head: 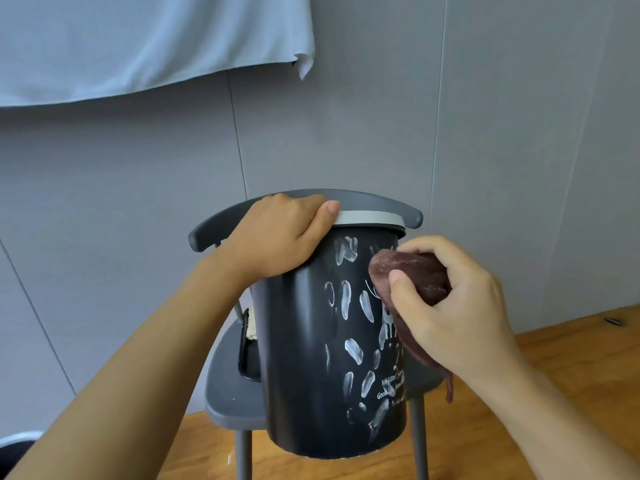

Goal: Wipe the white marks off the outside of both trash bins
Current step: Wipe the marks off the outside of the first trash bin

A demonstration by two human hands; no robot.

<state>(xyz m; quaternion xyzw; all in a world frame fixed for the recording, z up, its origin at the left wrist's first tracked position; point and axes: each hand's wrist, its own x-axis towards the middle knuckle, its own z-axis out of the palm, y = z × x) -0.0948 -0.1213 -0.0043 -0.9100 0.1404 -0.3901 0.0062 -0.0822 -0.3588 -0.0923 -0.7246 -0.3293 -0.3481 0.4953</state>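
A black trash bin [311, 358] with a grey rim ring is tilted toward me in front of a grey chair. Several white smear marks [353, 351] cover its facing side, next to white printed text. My left hand [277, 233] grips the bin's top rim on the left, thumb along the grey ring. My right hand [450, 306] holds a bunched brown cloth [412, 271] and presses it against the bin's upper right side. Part of a second dark bin [17, 452] with a light rim shows at the bottom left corner.
The grey chair [228, 386] stands behind the bin on a wooden floor [554, 375], with a dark flat object [247, 348] on its seat. Grey wall panels rise behind. A pale blue cloth [138, 43] hangs at the upper left.
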